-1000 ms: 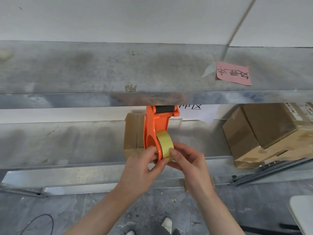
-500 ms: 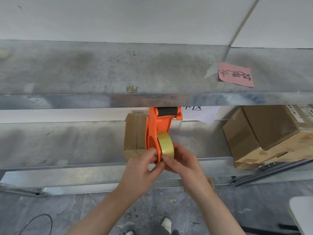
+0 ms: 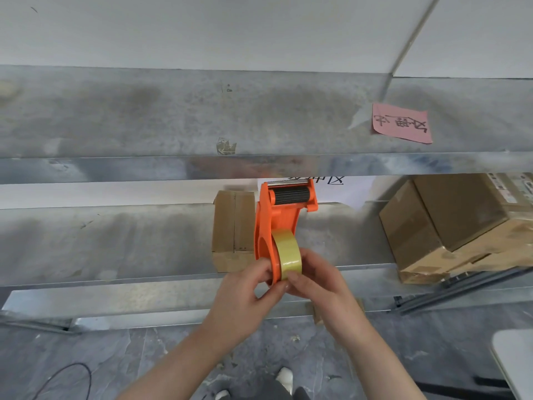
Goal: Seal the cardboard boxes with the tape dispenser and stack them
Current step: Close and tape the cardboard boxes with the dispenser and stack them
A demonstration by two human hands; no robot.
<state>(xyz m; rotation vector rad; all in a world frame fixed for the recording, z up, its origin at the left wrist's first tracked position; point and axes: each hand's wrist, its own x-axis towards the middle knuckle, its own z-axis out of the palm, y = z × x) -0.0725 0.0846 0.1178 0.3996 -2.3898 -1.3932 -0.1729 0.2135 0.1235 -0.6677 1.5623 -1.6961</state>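
Observation:
An orange tape dispenser (image 3: 278,217) with a black roller at its top is held upright in front of the metal shelves. A yellowish roll of tape (image 3: 287,254) sits on it. My left hand (image 3: 245,295) grips the dispenser's lower orange edge. My right hand (image 3: 320,287) pinches the roll's lower end with thumb and fingers. A small cardboard box (image 3: 233,229) stands on the lower shelf just behind the dispenser. Larger cardboard boxes (image 3: 458,223) are stacked on that shelf at the right.
Two long metal shelves (image 3: 144,122) run across the view. A pink note (image 3: 401,122) is stuck on the upper one. Dark metal rails (image 3: 461,287) lean at the lower right. A black cable (image 3: 69,379) lies on the grey floor; a white surface's corner (image 3: 516,362) shows bottom right.
The dispenser has tipped slightly so its black roller faces me more. Both hands stay on it; my right fingers have shifted a little lower on the tape roll.

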